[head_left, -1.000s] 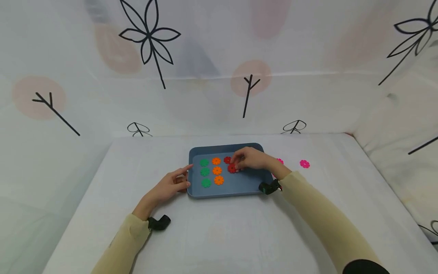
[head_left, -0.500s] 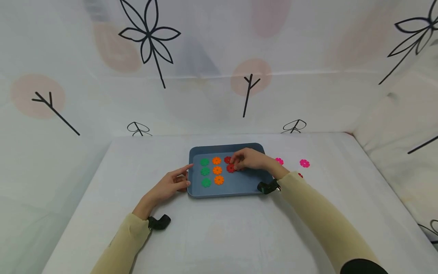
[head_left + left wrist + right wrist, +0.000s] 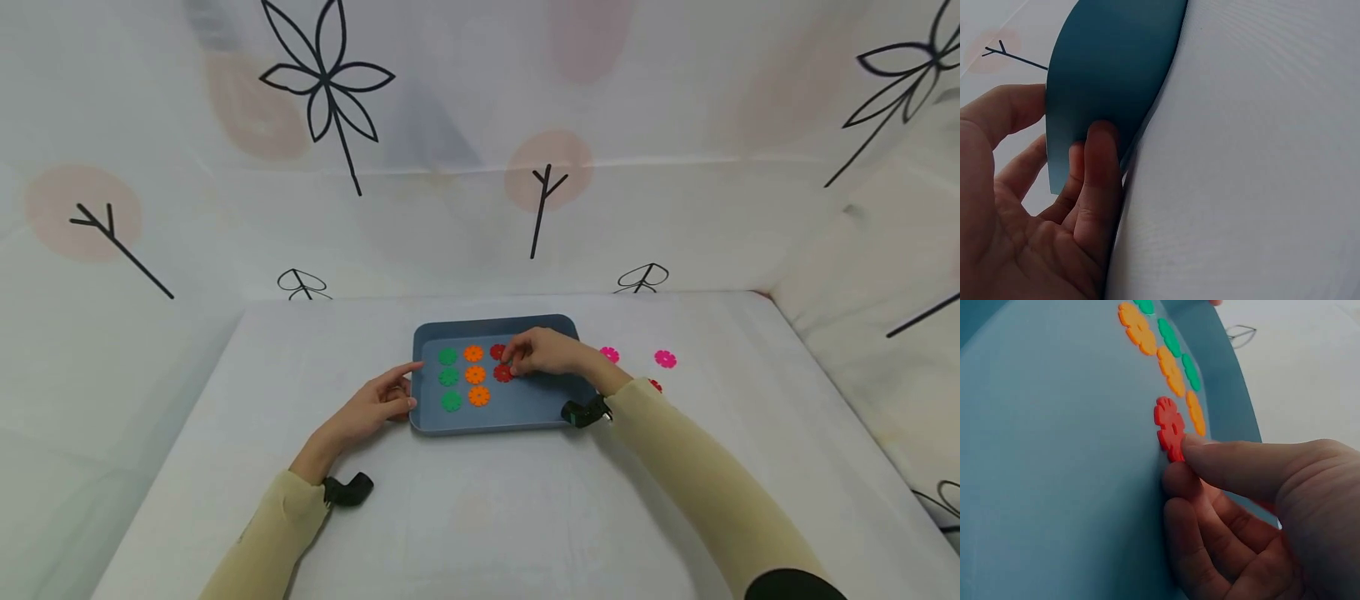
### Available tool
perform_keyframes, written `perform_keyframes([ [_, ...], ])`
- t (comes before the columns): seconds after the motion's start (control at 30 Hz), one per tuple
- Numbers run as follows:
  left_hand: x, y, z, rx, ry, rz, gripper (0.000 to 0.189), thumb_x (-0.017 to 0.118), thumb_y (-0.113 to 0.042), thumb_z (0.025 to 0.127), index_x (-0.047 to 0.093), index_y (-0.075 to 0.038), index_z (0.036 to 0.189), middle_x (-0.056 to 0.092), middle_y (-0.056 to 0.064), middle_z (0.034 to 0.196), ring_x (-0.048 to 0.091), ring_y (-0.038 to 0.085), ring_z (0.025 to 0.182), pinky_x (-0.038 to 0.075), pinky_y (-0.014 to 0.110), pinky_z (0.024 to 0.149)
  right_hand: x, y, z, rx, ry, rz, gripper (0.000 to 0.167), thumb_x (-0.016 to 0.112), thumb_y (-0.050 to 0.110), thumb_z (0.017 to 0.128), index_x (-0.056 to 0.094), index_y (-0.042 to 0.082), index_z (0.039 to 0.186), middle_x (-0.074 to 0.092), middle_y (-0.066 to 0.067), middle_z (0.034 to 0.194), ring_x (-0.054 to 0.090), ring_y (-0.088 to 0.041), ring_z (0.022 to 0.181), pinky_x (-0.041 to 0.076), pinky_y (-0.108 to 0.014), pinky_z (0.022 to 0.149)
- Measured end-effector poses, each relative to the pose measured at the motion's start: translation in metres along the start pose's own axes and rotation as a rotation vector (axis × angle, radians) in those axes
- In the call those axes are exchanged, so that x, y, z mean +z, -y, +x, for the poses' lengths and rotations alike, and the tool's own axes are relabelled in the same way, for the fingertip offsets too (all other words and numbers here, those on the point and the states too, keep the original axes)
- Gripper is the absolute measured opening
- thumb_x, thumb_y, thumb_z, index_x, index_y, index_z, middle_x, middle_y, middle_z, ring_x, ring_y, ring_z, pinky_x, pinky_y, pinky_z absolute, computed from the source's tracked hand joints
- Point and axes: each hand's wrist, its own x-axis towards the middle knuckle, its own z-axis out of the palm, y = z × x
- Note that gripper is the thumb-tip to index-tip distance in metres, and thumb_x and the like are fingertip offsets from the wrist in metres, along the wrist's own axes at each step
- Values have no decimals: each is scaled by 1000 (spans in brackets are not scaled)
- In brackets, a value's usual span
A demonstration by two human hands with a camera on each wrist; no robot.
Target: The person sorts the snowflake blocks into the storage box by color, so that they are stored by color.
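Observation:
A blue-grey tray point(image 3: 525, 417) lies on the white table. My right hand point(image 3: 551, 352) is over its right half and pinches a red flower-shaped piece point(image 3: 1169, 425) between thumb and index finger, low over the tray floor. Behind it sits another red flower piece point(image 3: 497, 352), partly covered by the fingers. Three orange flower pieces point(image 3: 476, 375) and three green ones point(image 3: 448, 377) lie in two columns to the left. My left hand point(image 3: 372, 398) rests against the tray's left end, its index finger extended to the rim and fingertips touching the outer wall point(image 3: 1104, 69).
Right of the tray, pink flower pieces point(image 3: 665, 358) lie on the tablecloth point(image 3: 480, 508), and a red piece point(image 3: 656, 385) shows partly past the right sleeve. A white patterned cloth point(image 3: 420, 225) stands behind the table.
My right hand has shifted slightly left and toward me with the red flower piece, which now sits nearly below the other red one. The left hand stays at the tray.

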Motion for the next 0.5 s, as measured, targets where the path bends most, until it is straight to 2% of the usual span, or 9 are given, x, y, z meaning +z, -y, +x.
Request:
perform_keyframes([
  [0.3,0,0,-1,29,17,25,62,63,-10,98,37,-8,154,49,13,104,53,15,78,51,27,72,-10,0,-7,1,-41,39,17,67,7,93,72,8,109,65,-2,90,57,-20,83,47,-32,77],
  [0.5,-1,1,-2,87,27,53,69,70,-7,93,37,-5,153,49,18,106,54,15,80,47,24,73,-25,6,-24,8,-98,98,24,64,8,96,70,3,118,67,-11,106,59,-25,95,50,-38,88],
])
